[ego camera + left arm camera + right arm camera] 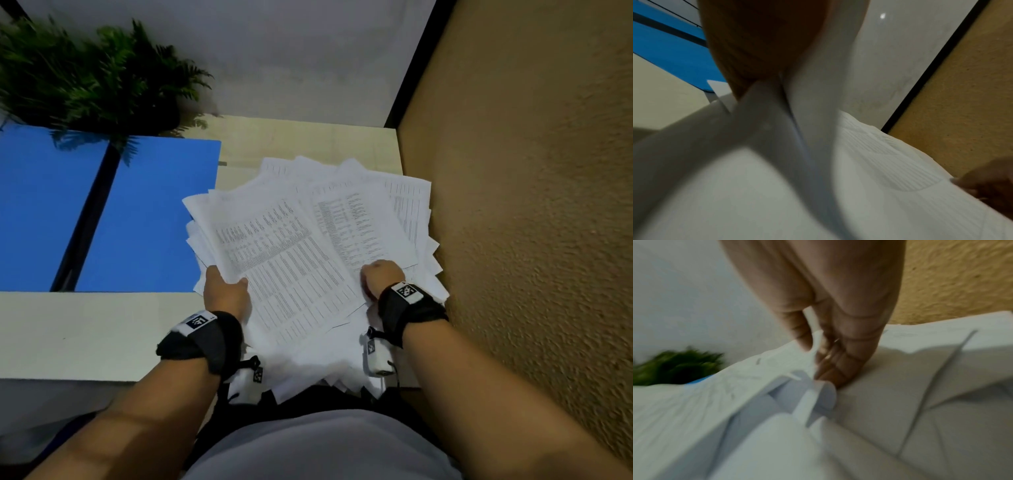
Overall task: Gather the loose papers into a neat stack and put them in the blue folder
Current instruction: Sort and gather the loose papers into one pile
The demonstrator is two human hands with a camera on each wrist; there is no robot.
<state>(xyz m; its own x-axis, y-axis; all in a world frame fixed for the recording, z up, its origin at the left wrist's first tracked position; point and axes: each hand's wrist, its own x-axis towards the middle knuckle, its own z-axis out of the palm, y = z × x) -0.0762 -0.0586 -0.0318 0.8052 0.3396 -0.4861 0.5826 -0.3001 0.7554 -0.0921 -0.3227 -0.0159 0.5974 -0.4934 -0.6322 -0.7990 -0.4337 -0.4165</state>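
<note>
Fanned loose papers (301, 246) on the worktop (85, 329) beside the open blue folder (144, 219) — left hand (224, 291) grip pinching their near edge, right hand (382, 277) grip curled onto sheets.

A fern (99, 78) stands at the pale desk's (68, 329) far edge, beside a textured tan wall (531, 171).

The room is dim, the fern (85, 75) smears with motion blur, both wrist views are soft and out of focus up close, straight edges bow toward the head view's corners, and a small glare spot (882, 15) shines on the wall.
</note>
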